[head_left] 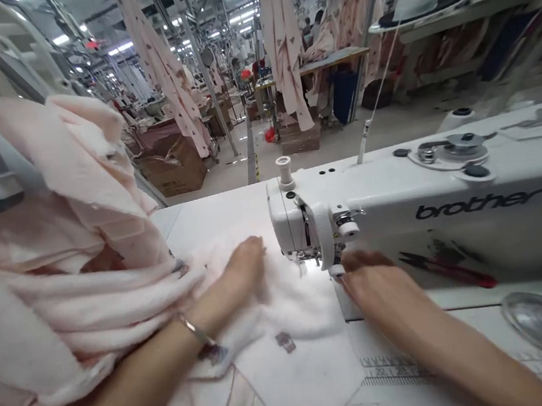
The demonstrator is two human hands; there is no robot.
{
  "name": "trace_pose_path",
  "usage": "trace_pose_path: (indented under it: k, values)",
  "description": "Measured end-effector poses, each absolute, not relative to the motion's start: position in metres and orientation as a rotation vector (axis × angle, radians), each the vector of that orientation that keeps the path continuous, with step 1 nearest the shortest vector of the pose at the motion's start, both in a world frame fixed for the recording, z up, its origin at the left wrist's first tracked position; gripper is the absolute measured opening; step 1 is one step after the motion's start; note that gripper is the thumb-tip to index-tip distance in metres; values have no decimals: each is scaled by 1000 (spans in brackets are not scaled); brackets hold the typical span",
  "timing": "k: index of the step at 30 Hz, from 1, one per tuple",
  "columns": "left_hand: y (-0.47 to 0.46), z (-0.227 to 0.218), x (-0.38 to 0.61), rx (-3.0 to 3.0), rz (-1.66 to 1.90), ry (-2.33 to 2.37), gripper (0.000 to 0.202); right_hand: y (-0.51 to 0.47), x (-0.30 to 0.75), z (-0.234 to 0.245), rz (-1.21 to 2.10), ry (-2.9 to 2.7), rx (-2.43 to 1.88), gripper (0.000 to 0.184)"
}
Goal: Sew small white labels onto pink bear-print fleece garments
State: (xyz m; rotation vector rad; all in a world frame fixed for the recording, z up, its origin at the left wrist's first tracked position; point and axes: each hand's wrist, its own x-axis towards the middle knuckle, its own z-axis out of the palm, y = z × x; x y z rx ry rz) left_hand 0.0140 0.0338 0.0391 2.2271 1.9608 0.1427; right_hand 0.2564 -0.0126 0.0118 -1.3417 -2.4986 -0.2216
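Cloth (287, 300) spread under both hands at a sewing machine (421, 178)

Left hand (242, 272) rests left of the presser foot (313, 258), its fingers (252, 251) together and flat on the pale cloth. Right hand (375, 286) is the nearer of the two to the foot, just right of it, with its fingers (357, 261) curled together at the cloth's edge; whether they pinch it, I cannot tell. From the fingers, the cloth runs left past the left forearm into a pink heap (54, 210), its long axis roughly left to right, though the folds blur it. Red-handled scissors (447, 271) lie just beyond the right fingers.
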Motion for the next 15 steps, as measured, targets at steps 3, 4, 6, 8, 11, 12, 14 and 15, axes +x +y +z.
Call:
trace_pose_path:
  k: [3,4,6,8,11,12,14,15]
  values:
    - [5,32,32,2315,88,1796,33,-72,248,1,-309,-2416,-1082,33]
    - [-3,29,33,2316,48,1801,39,-85,245,-5,-324,-2386,-1012,33]
    - [-14,22,29,2288,-56,1850,52,-101,240,-19,-328,-2351,-934,33]
    - [-19,16,21,2264,-144,1887,58,-105,239,-31,-309,-2371,-922,33]
    - [-22,12,11,2285,-185,1901,60,-103,240,-43,-327,-2406,-900,36]
    - [-23,13,9,2291,-190,1898,60,-102,239,-46,-359,-2416,-891,36]
    - [-24,15,9,2290,-171,1877,60,-104,237,-53,-422,-2412,-882,35]
    - [-25,17,9,2271,-144,1860,60,-105,234,-57,-437,-2397,-888,33]
